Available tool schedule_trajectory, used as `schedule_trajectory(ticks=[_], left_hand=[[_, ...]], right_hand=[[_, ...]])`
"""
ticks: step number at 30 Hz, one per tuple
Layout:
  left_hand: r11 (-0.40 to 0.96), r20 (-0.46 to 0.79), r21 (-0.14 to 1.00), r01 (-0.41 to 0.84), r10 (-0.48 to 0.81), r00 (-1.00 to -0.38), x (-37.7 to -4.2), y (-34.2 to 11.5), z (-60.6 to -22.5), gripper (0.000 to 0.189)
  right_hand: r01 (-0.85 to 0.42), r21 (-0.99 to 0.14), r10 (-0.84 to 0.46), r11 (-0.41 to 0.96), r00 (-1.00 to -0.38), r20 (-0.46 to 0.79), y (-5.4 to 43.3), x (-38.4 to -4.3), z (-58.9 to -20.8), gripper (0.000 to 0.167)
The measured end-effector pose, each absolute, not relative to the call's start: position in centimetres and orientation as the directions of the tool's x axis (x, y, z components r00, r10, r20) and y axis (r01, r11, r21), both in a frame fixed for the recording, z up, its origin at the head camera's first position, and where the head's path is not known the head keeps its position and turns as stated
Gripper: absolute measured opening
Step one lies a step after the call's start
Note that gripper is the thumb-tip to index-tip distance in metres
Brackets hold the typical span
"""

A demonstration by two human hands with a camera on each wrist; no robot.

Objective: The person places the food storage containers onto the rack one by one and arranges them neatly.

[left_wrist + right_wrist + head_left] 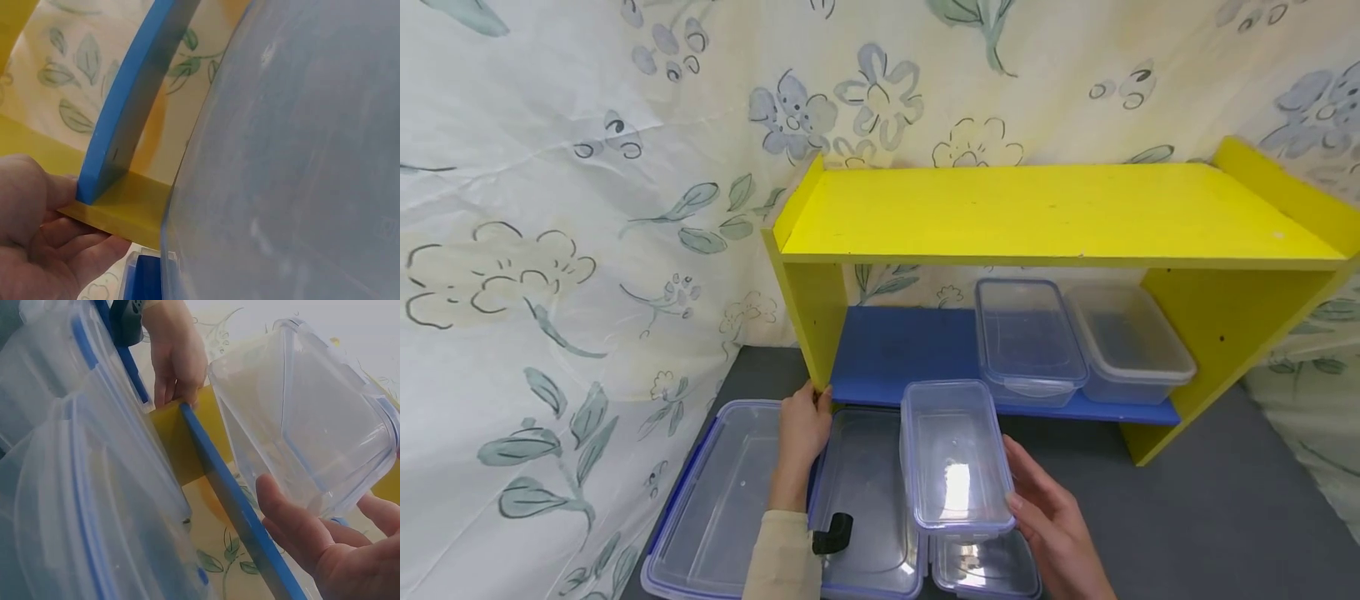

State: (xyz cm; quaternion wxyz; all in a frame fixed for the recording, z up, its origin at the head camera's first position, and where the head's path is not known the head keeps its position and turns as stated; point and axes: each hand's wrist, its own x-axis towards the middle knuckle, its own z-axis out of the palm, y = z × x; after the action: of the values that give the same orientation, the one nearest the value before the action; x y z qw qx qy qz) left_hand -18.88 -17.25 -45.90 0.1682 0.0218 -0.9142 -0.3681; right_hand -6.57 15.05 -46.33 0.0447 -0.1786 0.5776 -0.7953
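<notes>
My left hand grips the lower front edge of the left side panel of a yellow shelf unit. Its thumb lies beside the blue shelf board and its fingers curl round the panel's other side, as the left wrist view shows. In my right hand is a clear lidded food container, held by its right side with thumb and fingers. The container is raised in front of the blue board, left of two containers on that board: one with a blue-edged lid, the other with a whitish lid.
Below the shelf, a large clear container lies at the left on the dark table. Another flat one is beside it, and a smaller one sits partly under the held container. Flower-patterned cloth hangs behind.
</notes>
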Motion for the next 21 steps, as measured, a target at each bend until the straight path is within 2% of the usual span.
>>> schedule_trajectory(ticks=[8,15,21], left_hand=[[0.727,0.278,0.684,0.066,-0.176,-0.944,-18.9,-17.2,-46.1,0.018],[0.709,0.277,0.701,0.073,-0.176,-0.945,-19.0,-17.0,-46.2,0.018],[0.717,0.292,0.692,0.077,-0.181,-0.939,-18.9,-17.0,-46.0,0.018]], right_hand=[[-0.109,-0.952,-0.243,-0.288,-0.953,0.182,14.0,-7.5,-45.8,0.055],[-0.157,-0.937,-0.233,-0.313,-0.944,0.235,13.4,-8.5,-46.0,0.055],[-0.153,-0.940,-0.208,-0.305,-0.952,0.223,12.9,-8.9,-45.7,0.054]])
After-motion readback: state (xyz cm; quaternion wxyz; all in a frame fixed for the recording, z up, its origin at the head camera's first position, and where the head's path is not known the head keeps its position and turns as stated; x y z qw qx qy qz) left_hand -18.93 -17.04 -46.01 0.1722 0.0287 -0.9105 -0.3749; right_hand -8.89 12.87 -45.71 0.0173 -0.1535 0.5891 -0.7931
